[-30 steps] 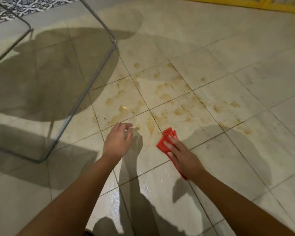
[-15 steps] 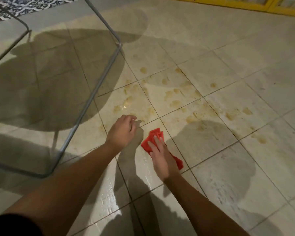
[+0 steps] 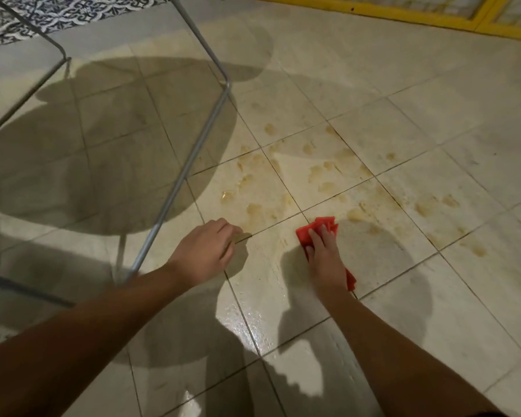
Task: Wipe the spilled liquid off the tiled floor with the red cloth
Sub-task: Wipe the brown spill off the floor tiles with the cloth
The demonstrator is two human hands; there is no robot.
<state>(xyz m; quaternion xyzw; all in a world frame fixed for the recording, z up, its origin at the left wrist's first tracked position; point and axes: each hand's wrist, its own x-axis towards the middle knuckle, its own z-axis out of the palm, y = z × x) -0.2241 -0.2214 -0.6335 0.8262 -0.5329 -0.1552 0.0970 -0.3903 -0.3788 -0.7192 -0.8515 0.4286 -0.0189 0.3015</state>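
My right hand (image 3: 324, 257) presses flat on the red cloth (image 3: 315, 228), which lies crumpled on the beige tiled floor (image 3: 403, 296). Red cloth corners show beyond my fingertips and behind my wrist. Brownish spilled liquid (image 3: 328, 173) is spattered in blotches over the tiles just beyond the cloth and off to the right. My left hand (image 3: 205, 251) rests on the floor to the left of the cloth, fingers curled under, holding nothing. The tile between and below my hands shines wet.
A grey metal tube frame (image 3: 190, 152) of a piece of furniture stands on the floor at left, its leg close to my left forearm. A patterned rug (image 3: 57, 10) lies at the top left. A yellow frame (image 3: 403, 16) runs along the top right.
My right hand slid the red cloth left, then back to the right and forward toward the blotches. My left hand stayed planted on the floor.
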